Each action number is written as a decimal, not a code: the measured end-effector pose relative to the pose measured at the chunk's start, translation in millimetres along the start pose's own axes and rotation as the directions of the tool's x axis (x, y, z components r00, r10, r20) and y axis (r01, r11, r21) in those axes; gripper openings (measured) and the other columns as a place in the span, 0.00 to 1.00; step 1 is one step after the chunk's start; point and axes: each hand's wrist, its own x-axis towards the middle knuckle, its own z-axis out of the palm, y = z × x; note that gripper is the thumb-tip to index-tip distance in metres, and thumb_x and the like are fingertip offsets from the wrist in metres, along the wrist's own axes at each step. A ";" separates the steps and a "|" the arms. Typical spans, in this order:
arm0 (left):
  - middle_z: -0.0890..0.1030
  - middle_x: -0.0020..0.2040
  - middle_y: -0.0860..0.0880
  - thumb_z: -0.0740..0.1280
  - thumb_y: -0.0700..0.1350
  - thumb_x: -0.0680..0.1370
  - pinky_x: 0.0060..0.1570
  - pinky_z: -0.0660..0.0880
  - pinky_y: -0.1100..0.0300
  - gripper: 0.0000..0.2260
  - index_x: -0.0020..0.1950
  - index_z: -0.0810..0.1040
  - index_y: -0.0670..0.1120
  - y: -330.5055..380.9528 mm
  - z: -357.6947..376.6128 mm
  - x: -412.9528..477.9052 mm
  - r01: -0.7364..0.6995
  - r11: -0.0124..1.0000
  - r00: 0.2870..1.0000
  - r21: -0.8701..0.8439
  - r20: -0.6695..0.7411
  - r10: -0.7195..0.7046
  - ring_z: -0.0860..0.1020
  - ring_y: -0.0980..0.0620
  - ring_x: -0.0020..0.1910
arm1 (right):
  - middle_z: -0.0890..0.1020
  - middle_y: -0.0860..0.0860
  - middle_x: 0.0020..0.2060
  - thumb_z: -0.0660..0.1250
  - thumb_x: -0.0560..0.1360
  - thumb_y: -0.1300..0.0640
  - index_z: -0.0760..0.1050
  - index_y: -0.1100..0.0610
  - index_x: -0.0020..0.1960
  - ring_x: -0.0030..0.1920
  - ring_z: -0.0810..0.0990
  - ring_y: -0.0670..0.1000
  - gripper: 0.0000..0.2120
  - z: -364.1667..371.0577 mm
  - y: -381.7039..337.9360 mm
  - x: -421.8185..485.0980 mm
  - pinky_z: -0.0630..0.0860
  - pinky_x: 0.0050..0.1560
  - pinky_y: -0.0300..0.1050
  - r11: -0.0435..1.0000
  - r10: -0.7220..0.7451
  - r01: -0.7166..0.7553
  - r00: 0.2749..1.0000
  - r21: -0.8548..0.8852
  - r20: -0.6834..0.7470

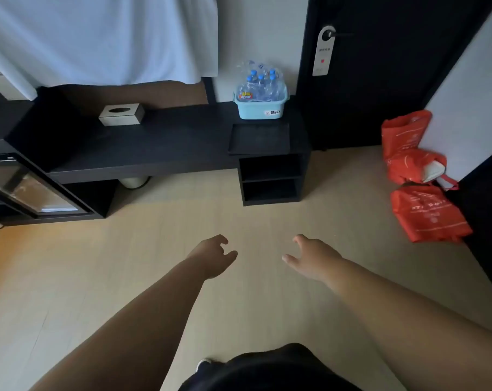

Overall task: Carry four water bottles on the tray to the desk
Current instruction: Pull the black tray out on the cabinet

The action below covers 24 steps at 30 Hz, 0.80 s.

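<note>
Several clear water bottles (pixel 260 87) with blue caps stand wrapped in plastic inside a light blue basket (pixel 260 110) at the right end of a long black desk (pixel 154 148). Just in front of the basket lies a black tray (pixel 260 138) with nothing on it. My left hand (pixel 215 256) and my right hand (pixel 312 258) are stretched forward over the floor, well short of the desk. Both hold nothing, and their fingers are loosely spread.
A silver tissue box (pixel 122 114) sits on the desk to the left. Open black shelves (pixel 271 179) stand under the tray. A dark door (pixel 380 71) with a hanging tag is at the right, and red bags (pixel 416 176) lie against the right wall. A white cloth (pixel 98 38) hangs above the desk.
</note>
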 end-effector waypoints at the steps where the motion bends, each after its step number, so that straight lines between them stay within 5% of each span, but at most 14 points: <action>1: 0.81 0.52 0.54 0.67 0.61 0.78 0.47 0.73 0.59 0.24 0.71 0.73 0.52 5.1 2.4 -0.1 0.000 1.000 1.000 0.005 0.001 0.000 0.79 0.52 0.49 | 0.80 0.51 0.66 0.60 0.79 0.30 0.61 0.50 0.80 0.56 0.83 0.55 0.37 -1.6 4.1 0.5 0.82 0.51 0.51 1.000 0.004 -0.004 1.000 -0.011 0.006; 6: 0.80 0.60 0.52 0.67 0.62 0.78 0.50 0.74 0.58 0.25 0.72 0.72 0.54 22.4 12.0 5.3 -0.002 0.999 1.000 0.033 0.024 0.002 0.79 0.50 0.52 | 0.81 0.51 0.63 0.60 0.79 0.31 0.61 0.51 0.80 0.50 0.82 0.54 0.37 -7.5 19.8 4.2 0.78 0.43 0.47 1.000 0.012 -0.011 0.999 -0.021 0.043; 17: 0.81 0.56 0.55 0.67 0.63 0.77 0.53 0.75 0.59 0.25 0.71 0.73 0.54 30.0 -1.6 58.9 -0.035 0.997 0.999 0.072 0.023 0.033 0.78 0.52 0.50 | 0.81 0.50 0.61 0.61 0.79 0.31 0.63 0.50 0.79 0.49 0.82 0.54 0.35 -29.3 23.3 49.2 0.79 0.46 0.48 0.999 0.015 -0.012 0.997 -0.038 0.076; 24: 0.81 0.57 0.54 0.67 0.62 0.78 0.54 0.76 0.57 0.24 0.71 0.73 0.53 30.9 -31.2 128.9 -0.073 0.991 0.996 0.112 0.062 0.067 0.80 0.51 0.54 | 0.80 0.47 0.46 0.60 0.78 0.31 0.62 0.50 0.78 0.45 0.82 0.52 0.36 -54.5 11.0 109.4 0.76 0.41 0.47 0.998 0.027 -0.023 0.997 -0.051 0.075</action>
